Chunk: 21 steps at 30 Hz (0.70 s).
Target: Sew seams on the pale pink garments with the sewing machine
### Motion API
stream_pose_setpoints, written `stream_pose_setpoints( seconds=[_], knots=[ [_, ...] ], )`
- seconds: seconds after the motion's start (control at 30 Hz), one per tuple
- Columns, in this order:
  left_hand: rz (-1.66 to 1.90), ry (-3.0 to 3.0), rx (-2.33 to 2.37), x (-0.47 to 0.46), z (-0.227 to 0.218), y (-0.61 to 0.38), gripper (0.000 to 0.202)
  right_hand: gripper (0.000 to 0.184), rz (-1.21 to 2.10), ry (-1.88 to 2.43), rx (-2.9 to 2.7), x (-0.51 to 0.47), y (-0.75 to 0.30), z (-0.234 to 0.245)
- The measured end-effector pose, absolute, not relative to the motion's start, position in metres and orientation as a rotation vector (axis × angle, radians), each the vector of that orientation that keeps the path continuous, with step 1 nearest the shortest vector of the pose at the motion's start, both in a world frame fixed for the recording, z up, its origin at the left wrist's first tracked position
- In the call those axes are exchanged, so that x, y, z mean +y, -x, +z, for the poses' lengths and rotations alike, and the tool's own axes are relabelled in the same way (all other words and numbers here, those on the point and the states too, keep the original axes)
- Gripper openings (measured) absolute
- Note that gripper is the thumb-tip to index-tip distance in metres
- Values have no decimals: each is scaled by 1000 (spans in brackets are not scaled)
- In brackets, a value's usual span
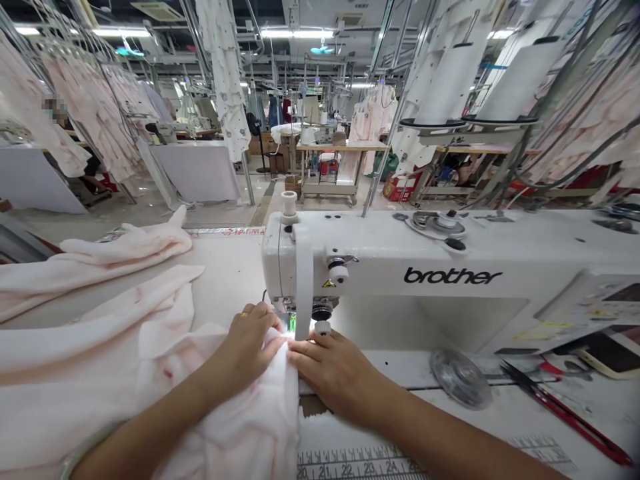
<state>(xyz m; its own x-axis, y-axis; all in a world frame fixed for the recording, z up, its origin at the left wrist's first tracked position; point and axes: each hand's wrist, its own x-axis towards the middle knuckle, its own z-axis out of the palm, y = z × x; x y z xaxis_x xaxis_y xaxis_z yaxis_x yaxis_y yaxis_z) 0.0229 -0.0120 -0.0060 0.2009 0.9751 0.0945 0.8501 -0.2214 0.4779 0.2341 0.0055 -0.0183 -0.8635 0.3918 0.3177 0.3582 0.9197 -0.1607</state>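
Observation:
A pale pink, soft fabric piece (273,400) lies under the needle end of a white sewing machine (375,253) and spreads left over the table. My left hand (250,347), wearing a ring, pinches a fold of this fabric just left of the needle area. At the fabric's right edge, my right hand (340,373) has its fingers together and pressed on the edge, close to the other hand's fingertips. A white tape (304,280) hangs down the front of the machine head to the fingers. Its lower end and the needle are hidden from view.
On the right lie a clear plastic disc (461,379), red-handled tweezers (565,413) and a phone (613,353). A printed ruler (360,463) runs along the front. More pink fabric (100,267) covers the table's left. Thread cones (445,80) and hanging garments stand behind.

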Motion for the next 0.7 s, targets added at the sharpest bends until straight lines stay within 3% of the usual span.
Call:
stream_pose_setpoints(
  seconds=[0.7],
  knots=[
    [478,-2160,1839,10,-1,-39,19,10,36,679,-2651,6,-235,-15]
  ],
)
